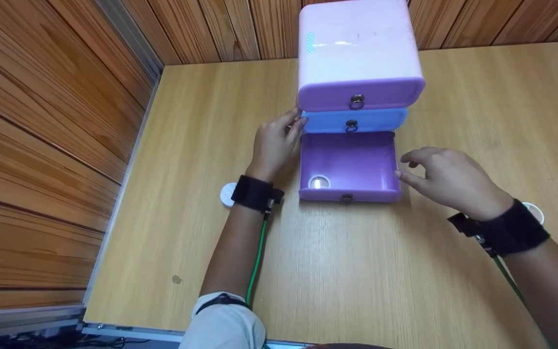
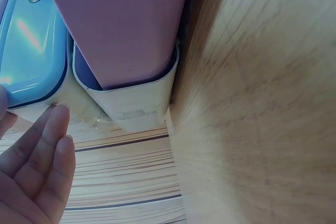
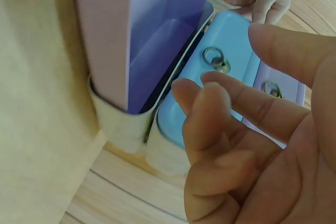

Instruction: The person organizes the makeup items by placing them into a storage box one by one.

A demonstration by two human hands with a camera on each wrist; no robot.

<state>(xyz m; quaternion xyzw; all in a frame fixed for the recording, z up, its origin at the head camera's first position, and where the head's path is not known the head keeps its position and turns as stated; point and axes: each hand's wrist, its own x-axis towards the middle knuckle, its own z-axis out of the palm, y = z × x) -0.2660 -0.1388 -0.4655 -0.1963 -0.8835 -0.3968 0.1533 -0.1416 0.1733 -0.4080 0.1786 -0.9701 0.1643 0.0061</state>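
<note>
Left hand (image 1: pixel 275 143) steadies the drawer unit (image 1: pixel 359 53), fingers straight; right hand (image 1: pixel 448 178), loosely spread and holding nothing, beside the pulled-out purple drawer (image 1: pixel 349 165); pushing it in looks next.

My left hand (image 1: pixel 276 145) reaches forward with its fingers (image 2: pixel 50 145) straight and close together, palm turned inward, holding nothing. My right hand (image 1: pixel 446 179) hovers palm down, fingers (image 3: pixel 226 111) loosely spread and slightly bent, gripping nothing. Both forearms stretch ahead, each wrist wrapped in 1 black strap.
</note>
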